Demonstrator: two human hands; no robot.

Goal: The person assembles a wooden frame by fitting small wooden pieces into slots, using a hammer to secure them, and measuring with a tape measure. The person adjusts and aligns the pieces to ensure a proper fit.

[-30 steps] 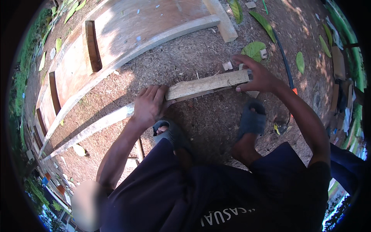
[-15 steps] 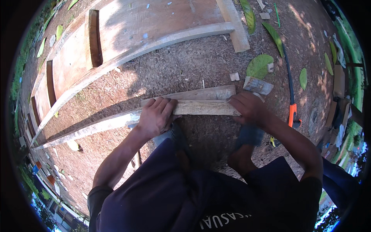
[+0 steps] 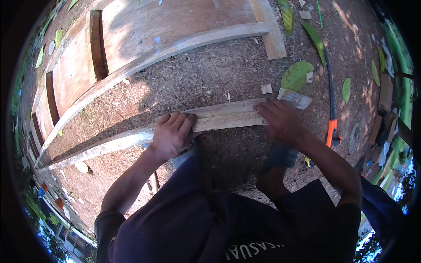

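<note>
A pale wooden board (image 3: pixel 230 121) lies crosswise in front of me, with rough grain on its near side. Closed around its left part is my left hand (image 3: pixel 172 135), fingers curled over the top edge. My right hand (image 3: pixel 282 119) grips the board's right end in the same way. Along the far side runs another strip of wood (image 3: pixel 228 107), close against the board; whether the two are joined I cannot tell. A long wooden beam (image 3: pixel 109 142) stretches off to the left from beneath my left hand.
Beyond lies a wooden frame (image 3: pixel 175 46) with a panel and several crosspieces. An orange-handled saw (image 3: pixel 332 131) lies at the right. Offcuts (image 3: pixel 294 99), a green leaf (image 3: pixel 296 75) and shavings are scattered on the dirt ground. My legs stand just behind the board.
The held board has tipped, so more of its near face shows and it sits closer against the strip behind. Both hands have kept their grip, the right one shifting slightly up.
</note>
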